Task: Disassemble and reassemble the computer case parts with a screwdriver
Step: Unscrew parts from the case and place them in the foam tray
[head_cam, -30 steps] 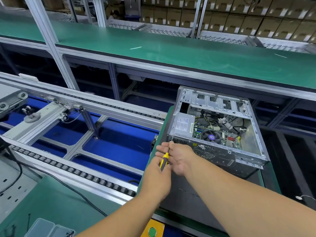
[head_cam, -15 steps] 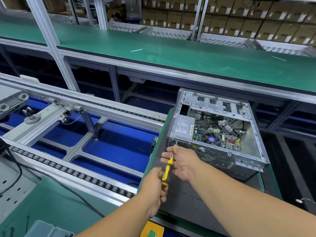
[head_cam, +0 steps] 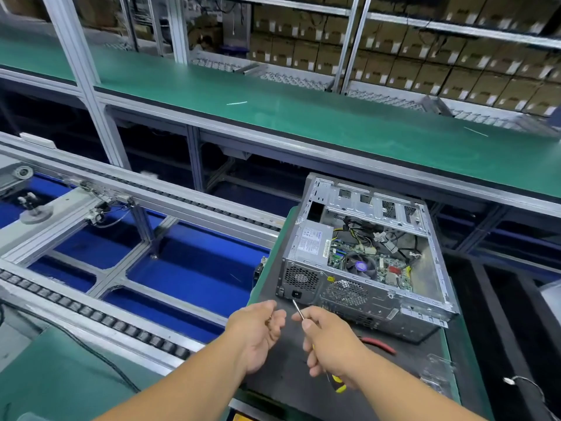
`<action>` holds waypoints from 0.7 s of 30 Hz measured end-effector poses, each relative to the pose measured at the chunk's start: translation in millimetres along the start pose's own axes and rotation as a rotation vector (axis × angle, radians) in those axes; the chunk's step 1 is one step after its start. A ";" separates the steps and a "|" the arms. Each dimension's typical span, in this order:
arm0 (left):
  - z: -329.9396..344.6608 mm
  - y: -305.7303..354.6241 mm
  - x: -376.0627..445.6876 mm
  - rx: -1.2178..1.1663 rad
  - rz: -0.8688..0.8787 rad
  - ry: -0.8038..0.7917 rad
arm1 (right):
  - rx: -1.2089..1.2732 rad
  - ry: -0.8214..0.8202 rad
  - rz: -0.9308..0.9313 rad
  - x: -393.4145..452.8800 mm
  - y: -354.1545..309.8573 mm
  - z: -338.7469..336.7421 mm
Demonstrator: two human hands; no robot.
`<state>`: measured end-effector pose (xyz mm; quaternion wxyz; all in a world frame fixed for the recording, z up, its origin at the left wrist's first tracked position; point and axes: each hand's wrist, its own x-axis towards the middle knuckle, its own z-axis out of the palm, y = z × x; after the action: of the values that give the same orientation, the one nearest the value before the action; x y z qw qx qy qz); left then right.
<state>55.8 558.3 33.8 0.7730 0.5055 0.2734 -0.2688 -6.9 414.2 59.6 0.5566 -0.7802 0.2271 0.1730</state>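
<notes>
- Since half a second ago, both hands have drawn back from the rear panel of the computer case (head_cam: pixel 368 262); the screwdriver (head_cam: pixel 303 318) has passed from the left hand (head_cam: pixel 258 335) to the right hand (head_cam: pixel 329 344).
- Right hand: fingers wrapped round the screwdriver handle. Yellow-and-black butt shows below the palm at 5 o'clock; the bare metal shaft points up toward 11 o'clock, its tip near but apart from the case's rear face.
- Left hand: fingers curled at 9 o'clock of the shaft. Something small glints between thumb and fingers, possibly a screw; too small to say, so cannot tell what it pinches, if anything.
- Case: lies side-open on a dark mat (head_cam: pixel 282 369) at 1 o'clock of the hands. Power supply, fan and green board are exposed. Side cover off.
- A red-handled tool (head_cam: pixel 379 344) lies on the mat at 3 o'clock of the right hand; a clear plastic tray (head_cam: pixel 437 372) sits further out at 4 o'clock.
- Roller conveyor (head_cam: pixel 91 314) runs at 9 o'clock; green bench (head_cam: pixel 303 117) at 12.
- Step, by my reading: between screws on the rear panel.
- Next move calls for seating the tip square in a screw head before turning, left hand steadying.
</notes>
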 end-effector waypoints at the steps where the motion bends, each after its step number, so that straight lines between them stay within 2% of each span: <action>1: 2.6 1.9 1.5 0.063 -0.003 0.007 | -0.025 0.014 -0.027 -2.1 -1.5 -1.7; 4: 11.5 6.1 3.4 0.211 -0.004 0.005 | -0.092 0.058 -0.082 -5.0 -5.5 -6.4; 6: 18.3 8.8 1.1 0.224 0.004 -0.010 | -0.082 0.060 -0.078 -5.6 -7.4 -8.9; 10: 29.3 16.9 -4.8 0.153 0.024 -0.073 | -0.048 0.067 -0.062 -2.5 -8.1 -13.5; 16: 35.1 25.7 -8.7 0.019 0.009 -0.207 | -0.143 0.106 -0.143 2.9 -3.4 -21.1; 21: 36.1 25.6 -8.2 0.034 0.026 -0.229 | -0.126 0.115 -0.155 4.0 -0.9 -24.8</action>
<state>73.1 534.7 68.1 0.7939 0.4881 0.1719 -0.3193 -2.7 390.3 66.2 0.5043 -0.8374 0.1864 0.0984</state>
